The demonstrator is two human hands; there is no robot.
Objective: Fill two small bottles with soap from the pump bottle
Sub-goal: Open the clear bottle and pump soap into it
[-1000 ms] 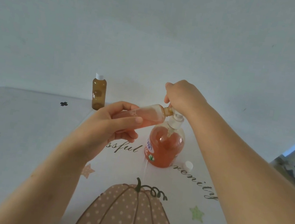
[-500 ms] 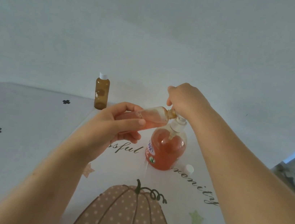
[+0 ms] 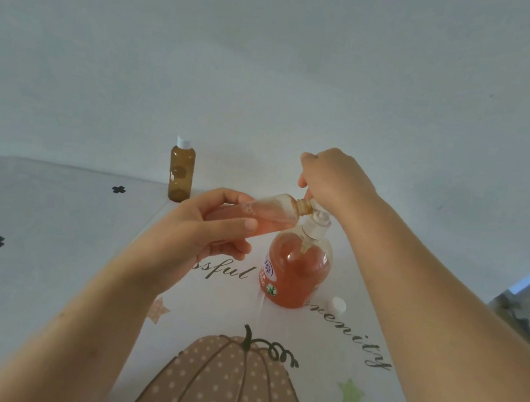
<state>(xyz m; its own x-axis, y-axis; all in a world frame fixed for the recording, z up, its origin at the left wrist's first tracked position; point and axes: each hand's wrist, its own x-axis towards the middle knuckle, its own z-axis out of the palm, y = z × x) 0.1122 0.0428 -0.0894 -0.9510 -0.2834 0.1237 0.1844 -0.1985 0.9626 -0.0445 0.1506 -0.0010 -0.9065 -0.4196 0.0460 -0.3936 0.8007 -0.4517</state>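
Note:
My left hand [image 3: 205, 226] grips a small amber bottle [image 3: 272, 213], uncapped and tilted nearly flat, partly filled with orange soap. Its open neck sits against the nozzle of the pump bottle [image 3: 297, 266], a clear bottle of orange soap with a white pump standing mid-table. My right hand [image 3: 331, 179] rests on top of the pump head with fingers curled over it; the pump top is hidden under the hand. A second small amber bottle [image 3: 181, 172] with a white cap stands upright at the back left.
A loose white cap [image 3: 338, 305] lies on the table just right of the pump bottle. The tablecloth [image 3: 42, 271] shows a pumpkin print [image 3: 223, 389] near me and cursive lettering. A plain wall rises behind; the table's right edge lies near my right forearm.
The view has shifted slightly. Both hands keep their hold, with the small bottle's neck still at the pump nozzle; my right hand stays on the pump head.

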